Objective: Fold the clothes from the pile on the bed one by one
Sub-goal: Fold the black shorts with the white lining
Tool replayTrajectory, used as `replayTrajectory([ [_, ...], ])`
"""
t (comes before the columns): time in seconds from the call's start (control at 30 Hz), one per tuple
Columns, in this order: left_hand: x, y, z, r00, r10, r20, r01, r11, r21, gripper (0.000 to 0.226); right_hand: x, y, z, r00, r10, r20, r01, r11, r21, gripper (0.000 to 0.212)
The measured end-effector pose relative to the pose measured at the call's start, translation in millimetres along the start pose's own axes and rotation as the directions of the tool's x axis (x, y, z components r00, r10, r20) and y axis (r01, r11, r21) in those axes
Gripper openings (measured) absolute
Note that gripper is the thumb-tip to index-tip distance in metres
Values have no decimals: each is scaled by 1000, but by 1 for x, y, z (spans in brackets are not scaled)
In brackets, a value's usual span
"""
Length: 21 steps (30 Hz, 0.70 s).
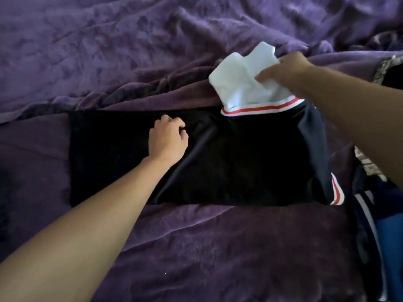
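1. Over at 9 o'clock the purple blanket (87, 51) covers the bed. The black garment (239, 160) lies flat on it, stretched from 9 towards 3 o'clock, probably so its edges can be squared.
2. Just left of centre, the left hand (169, 140) sits on the garment with its fingers curled down into the cloth. It looks like an anchor to stop the fabric sliding. I cannot tell whether the fingers actually pinch a fold.
3. At 1 o'clock a red-and-white striped band (259, 109) edges the garment's far side, and a white section (235, 79) sticks out beyond it.
4. The right hand (287, 68) grasps that white section, thumb on top, and holds it raised off the blanket. My guess is it will be laid over the black.
5. At 4 o'clock, against the garment's right end, the pile of clothes (370, 214) waits, kept within reach.
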<state>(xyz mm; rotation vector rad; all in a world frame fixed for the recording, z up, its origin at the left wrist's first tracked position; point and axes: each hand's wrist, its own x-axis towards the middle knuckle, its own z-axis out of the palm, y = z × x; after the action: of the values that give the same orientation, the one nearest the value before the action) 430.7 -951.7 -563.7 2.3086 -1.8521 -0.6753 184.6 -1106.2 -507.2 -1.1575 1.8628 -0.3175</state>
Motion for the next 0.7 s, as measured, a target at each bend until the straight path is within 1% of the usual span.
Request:
replayTrajectory([
  [0.07,12,16,-11,999,-38,-30,33,990,-139,17,-2,6,-6,997,9,78,-8,1000,-9,44],
  [0.13,27,37,-17,998,-63,-23,53,956,-287,17,-3,9,-15,989,45,144,-43,999,-14,46],
  [0.17,35,49,-19,998,-69,-2,63,933,-355,20,-4,10,-20,982,71,176,-66,997,-32,48],
  [0.2,44,62,-19,998,-61,33,69,910,-408,29,-4,12,-26,976,93,197,-81,994,-69,50],
  [0.27,63,85,-16,988,-28,153,101,863,-496,48,-4,20,-37,966,124,226,-88,983,-164,55],
  [0.3,72,96,-13,973,-25,231,150,825,-544,50,-4,24,-42,956,147,254,-97,975,-199,58],
  [0.33,82,104,-10,952,-33,305,218,773,-595,48,-5,28,-46,937,179,299,-116,969,-216,56],
  [0.37,91,113,-6,927,-52,371,297,706,-643,47,-7,30,-49,914,200,353,-126,967,-221,48],
  [0.4,100,121,-4,906,-77,416,368,629,-685,48,-8,31,-51,902,192,387,-112,969,-219,40],
  [0.43,109,129,-4,905,-105,412,394,570,-721,51,-6,33,-53,914,139,382,-65,978,-200,35],
  [0.47,117,136,-6,926,-126,355,365,535,-762,54,-3,36,-54,946,35,323,14,989,-148,33],
  [0.5,124,142,-11,950,-140,279,311,493,-812,56,-2,37,-56,973,-93,213,114,990,-86,31],
  [0.53,131,146,-18,966,-150,209,254,425,-869,58,-2,39,-57,975,-213,68,218,974,-65,29],
  [0.57,136,148,-25,973,-155,168,212,338,-917,58,-3,42,-58,950,-303,-81,293,950,-111,28],
  [0.6,141,148,-31,975,-165,150,190,260,-947,56,-4,44,-59,916,-351,-192,316,929,-191,28],
  [0.63,145,147,-35,972,-185,147,188,227,-956,55,-6,47,-57,901,-356,-246,296,922,-251,34],
  [0.67,146,145,-37,964,-212,159,209,242,-947,55,-7,51,-54,910,-331,-248,261,925,-276,43],
  [0.7,146,141,-36,952,-240,188,258,304,-917,56,-7,54,-50,932,-282,-226,217,937,-275,52],
])
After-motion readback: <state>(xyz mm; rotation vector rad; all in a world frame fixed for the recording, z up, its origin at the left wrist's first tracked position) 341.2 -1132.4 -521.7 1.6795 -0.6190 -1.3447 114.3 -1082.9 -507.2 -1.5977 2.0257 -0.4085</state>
